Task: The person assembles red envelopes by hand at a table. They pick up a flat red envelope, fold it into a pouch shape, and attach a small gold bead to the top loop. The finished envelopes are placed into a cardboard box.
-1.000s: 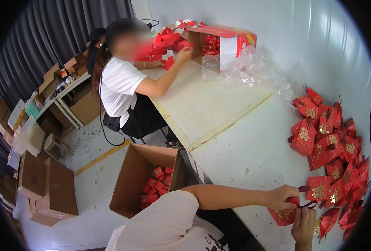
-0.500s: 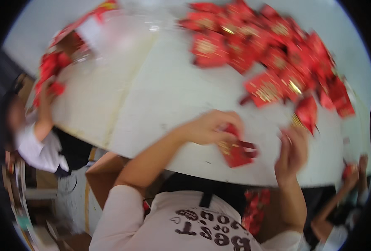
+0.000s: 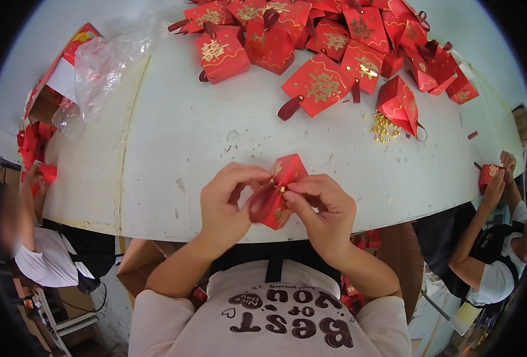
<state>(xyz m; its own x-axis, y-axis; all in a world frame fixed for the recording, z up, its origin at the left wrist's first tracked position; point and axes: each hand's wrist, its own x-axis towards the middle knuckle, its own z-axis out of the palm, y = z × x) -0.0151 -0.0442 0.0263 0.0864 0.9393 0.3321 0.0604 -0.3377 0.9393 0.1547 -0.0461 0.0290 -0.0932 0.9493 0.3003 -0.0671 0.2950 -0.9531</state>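
Held a small red box [image 3: 290,169] with gold markings in both hands, above the near edge of the counter [image 3: 174,178]. Pinched the box with the left hand [image 3: 222,199] in a half-closed grasp, with bent fingers and thumb. Nipped a tiny gold bead [image 3: 283,190] against the box between thumb and forefinger of the right hand [image 3: 329,211], with the other fingers loosely curled. Faced a heap of red boxes [image 3: 334,40] along the counter's far side, some with dark-red ribbon loops [image 3: 290,109], and a little pile of gold beads [image 3: 383,129] toward the counter's right.
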